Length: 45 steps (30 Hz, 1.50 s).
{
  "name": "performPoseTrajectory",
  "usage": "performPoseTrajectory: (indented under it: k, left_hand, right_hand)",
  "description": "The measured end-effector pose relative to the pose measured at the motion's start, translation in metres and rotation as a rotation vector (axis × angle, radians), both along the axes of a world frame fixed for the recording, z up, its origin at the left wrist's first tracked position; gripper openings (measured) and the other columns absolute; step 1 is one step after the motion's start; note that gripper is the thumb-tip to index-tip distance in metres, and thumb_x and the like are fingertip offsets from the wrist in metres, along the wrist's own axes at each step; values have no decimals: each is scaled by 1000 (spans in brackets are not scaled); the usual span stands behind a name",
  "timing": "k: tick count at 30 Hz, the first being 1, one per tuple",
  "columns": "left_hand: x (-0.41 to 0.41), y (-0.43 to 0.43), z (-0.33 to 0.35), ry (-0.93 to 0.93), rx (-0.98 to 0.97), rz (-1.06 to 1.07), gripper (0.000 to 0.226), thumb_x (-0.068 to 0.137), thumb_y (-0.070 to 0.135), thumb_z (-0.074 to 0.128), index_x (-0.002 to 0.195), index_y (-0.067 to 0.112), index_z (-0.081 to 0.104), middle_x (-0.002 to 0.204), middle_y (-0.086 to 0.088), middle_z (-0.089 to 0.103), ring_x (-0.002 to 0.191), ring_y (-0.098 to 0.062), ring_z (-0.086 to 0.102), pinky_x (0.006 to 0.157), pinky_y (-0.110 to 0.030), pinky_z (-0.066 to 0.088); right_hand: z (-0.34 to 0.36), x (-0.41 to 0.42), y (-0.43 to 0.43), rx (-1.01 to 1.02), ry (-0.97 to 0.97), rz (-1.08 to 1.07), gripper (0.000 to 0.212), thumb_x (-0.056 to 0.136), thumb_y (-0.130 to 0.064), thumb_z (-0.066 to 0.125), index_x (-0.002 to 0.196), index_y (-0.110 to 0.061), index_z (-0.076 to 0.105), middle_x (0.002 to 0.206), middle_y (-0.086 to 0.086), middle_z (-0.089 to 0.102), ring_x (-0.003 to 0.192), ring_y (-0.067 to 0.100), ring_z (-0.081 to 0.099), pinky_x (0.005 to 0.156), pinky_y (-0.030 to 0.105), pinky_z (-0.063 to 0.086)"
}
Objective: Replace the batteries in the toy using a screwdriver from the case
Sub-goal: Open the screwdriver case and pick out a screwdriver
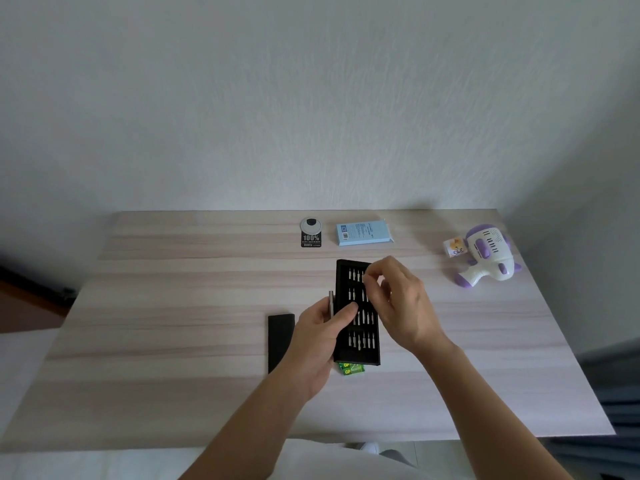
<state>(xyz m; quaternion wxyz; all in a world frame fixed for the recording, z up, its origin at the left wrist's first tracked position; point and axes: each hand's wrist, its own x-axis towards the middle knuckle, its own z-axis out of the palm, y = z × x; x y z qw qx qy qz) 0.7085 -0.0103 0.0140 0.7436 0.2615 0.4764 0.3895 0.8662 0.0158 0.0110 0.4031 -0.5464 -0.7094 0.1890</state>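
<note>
my left hand (318, 336) and right hand (401, 303) are bare, and so are both forearms (252, 424), uncovered all the way to the lower edge of the frame. across the bottom of the frame, under my arms, shows pale whitish cloth (311, 462), smooth and plain, perhaps my trousers or a shirt; too blurred to tell.

Blue box (363, 233) & round grey disc (311, 226), poss. a grommet, at table (173, 271) rear.

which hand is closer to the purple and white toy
Right. The right hand sits over the case, left of the toy; the left hand is farther left, holding the screwdriver.
</note>
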Motion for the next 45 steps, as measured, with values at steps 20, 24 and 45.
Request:
performPoseTrajectory:
  k: [20, 24, 45]
  left_hand:
    - [-114, -7, -77, 135, -258, 293, 26, 103, 12, 48, 121, 3, 64, 115, -20, 72, 108, -38, 68, 93, -58, 54]
    - [-142, 2, -105, 239, -313, 285, 24, 105, 14, 44, 113, 9, 66, 103, -12, 76, 97, -30, 72, 83, -49, 59]
    - [-207, 25, -192, 952, -80, -35, 34, 100, 12, 50, 68, 20, 43, 89, -12, 54, 82, -22, 48, 67, -25, 28]
  right_hand:
    - [-96, -129, -3, -993, 816, -270, 4, 94, -9, 66, 94, -4, 68, 91, 14, 76, 83, 28, 75, 69, 37, 62]
    - [-121, -167, 2, -1073, 794, -339, 4, 95, -8, 65, 92, -6, 65, 92, 17, 75, 76, 26, 74, 60, 36, 61]
    - [-196, -235, 26, -1126, 506, -491, 8, 84, -13, 77, 79, -13, 71, 82, 11, 74, 80, 28, 75, 71, 44, 64]
